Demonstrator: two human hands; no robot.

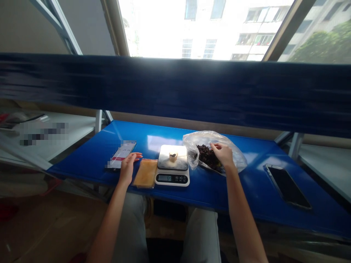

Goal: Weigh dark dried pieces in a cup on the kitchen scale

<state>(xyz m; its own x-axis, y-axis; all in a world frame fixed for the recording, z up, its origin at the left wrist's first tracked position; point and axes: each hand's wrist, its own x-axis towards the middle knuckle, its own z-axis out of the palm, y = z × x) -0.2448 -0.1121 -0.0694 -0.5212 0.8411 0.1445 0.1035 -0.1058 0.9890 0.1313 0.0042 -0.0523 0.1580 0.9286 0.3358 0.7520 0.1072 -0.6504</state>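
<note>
My right hand (223, 153) reaches into a clear plastic bag (237, 149), its fingers pinched together at the dark dried flakes (207, 157) inside. Whatever is between those fingertips is too small to make out. Left of the bag, a white digital kitchen scale (159, 179) carries a small pale cup or pouch (173, 156) with dark bits in it. The scale's display is lit, its digits small. My left hand (128, 168) rests open with fingers extended, between a lit phone (123, 151) and a stack of tan pouches (145, 173), holding nothing.
Everything stands on a blue table (203, 191) close to my knees. A second phone (287, 186) with a dark screen lies at the right. Across the back runs a dark blue panel (170, 89) below a window. White shelves (65, 126) flank the table.
</note>
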